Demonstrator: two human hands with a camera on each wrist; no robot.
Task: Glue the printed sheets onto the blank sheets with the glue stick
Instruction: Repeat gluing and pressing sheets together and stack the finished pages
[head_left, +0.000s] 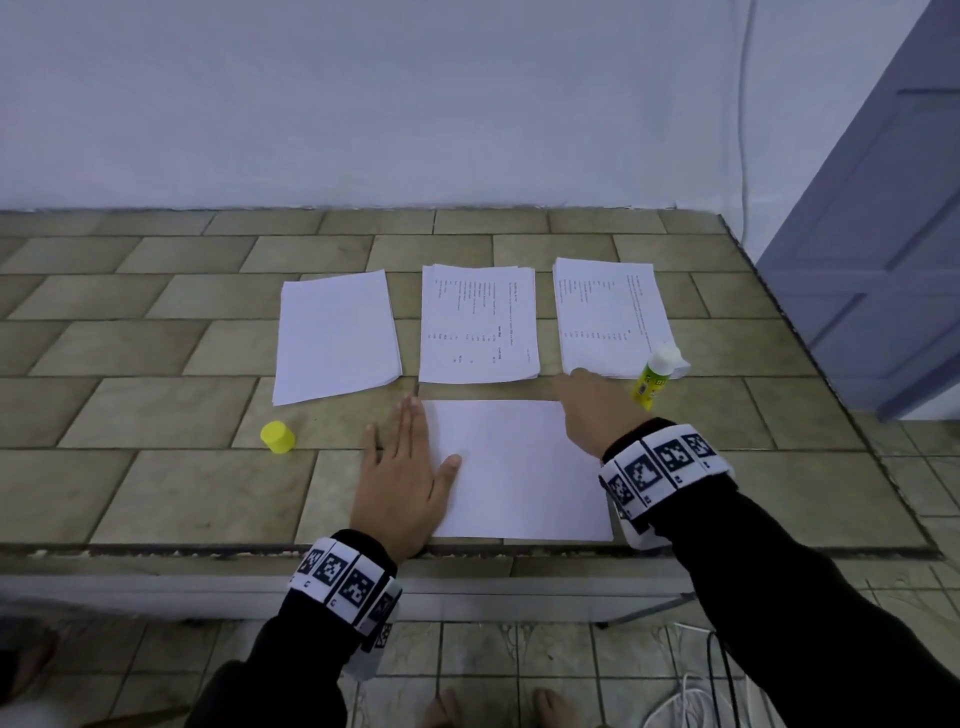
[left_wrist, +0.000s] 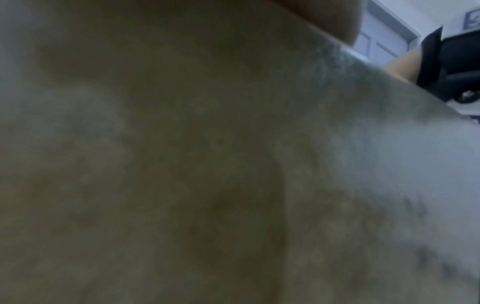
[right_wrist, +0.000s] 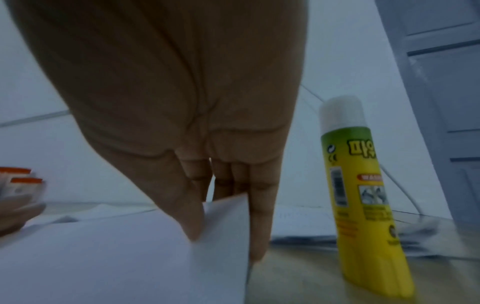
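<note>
A single blank sheet (head_left: 519, 467) lies at the table's front centre. My left hand (head_left: 410, 447) rests flat and open on its left edge. My right hand (head_left: 582, 389) is at the sheet's far right corner, just short of the right printed stack (head_left: 608, 317). In the right wrist view that corner (right_wrist: 228, 207) stands up, pinched between thumb (right_wrist: 189, 216) and fingers. The uncapped yellow glue stick (head_left: 657, 374) (right_wrist: 363, 185) stands upright just right of this hand. Its yellow cap (head_left: 278, 437) sits left of my left hand. The left wrist view is a blur of tabletop.
Across the back lie a blank stack (head_left: 337, 335) and a middle printed stack (head_left: 478, 322). The tiled table (head_left: 156, 415) ends close in front of me and at the right, beside a grey door (head_left: 883, 234). Cables (head_left: 691, 691) lie on the floor.
</note>
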